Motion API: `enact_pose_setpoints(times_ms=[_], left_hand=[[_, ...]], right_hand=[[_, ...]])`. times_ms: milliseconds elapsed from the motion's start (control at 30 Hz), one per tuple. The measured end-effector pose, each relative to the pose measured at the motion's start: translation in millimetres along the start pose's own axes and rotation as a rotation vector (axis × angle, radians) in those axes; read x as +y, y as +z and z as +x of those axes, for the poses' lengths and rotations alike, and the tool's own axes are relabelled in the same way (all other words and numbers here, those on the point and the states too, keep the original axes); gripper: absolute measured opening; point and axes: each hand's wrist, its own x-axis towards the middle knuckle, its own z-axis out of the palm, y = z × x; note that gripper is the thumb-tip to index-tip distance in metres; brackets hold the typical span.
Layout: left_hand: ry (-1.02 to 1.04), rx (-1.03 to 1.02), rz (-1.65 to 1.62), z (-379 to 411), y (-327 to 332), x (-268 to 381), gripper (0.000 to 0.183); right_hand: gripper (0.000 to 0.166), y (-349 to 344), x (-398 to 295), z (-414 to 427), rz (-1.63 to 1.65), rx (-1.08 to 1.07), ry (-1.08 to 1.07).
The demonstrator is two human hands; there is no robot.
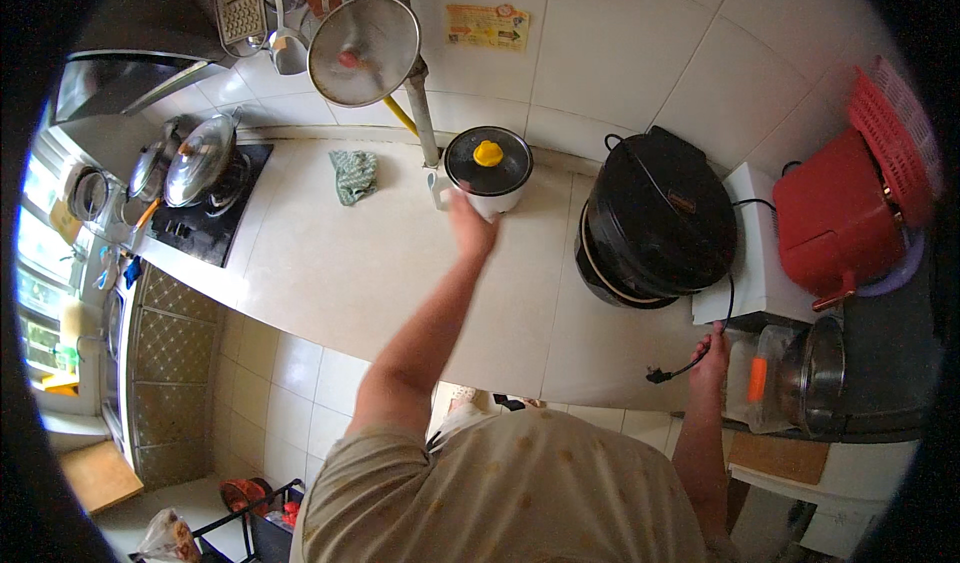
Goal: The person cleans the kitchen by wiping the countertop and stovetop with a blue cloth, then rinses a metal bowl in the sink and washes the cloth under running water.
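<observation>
My left hand (474, 225) is at the front of a white pot (495, 201) with a black lid (480, 171) and a yellow knob; blur hides whether the fingers grip it. The pot stands on the counter against the tiled wall, beside a metal pipe. On the right, my right hand (710, 354) holds a black power cord (731, 304), its plug (658, 375) hanging free to the left. The cord runs up along the right side of a large black lidded appliance (660, 210).
A green-and-white cloth (354, 177) lies left of the pot. Lidded pans (199, 165) stand on the black hob (217, 233) at the far left. To the right are a white appliance (750, 263), a red container (832, 210) and a metal pot (821, 375). A round lid (364, 49) hangs above.
</observation>
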Motion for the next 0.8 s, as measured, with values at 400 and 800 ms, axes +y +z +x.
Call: enact_pose_setpoints(times_ms=[400, 800], left_hand=[[0.053, -0.316, 0.04, 90, -36, -83, 0.048], [-0.094, -0.201, -0.004, -1, 56, 11, 0.053]], right_hand=[[0.029, 19, 0, -21, -0.064, 0.004, 0.024], [0.023, 33, 2, -24, -0.032, 0.03, 0.087]])
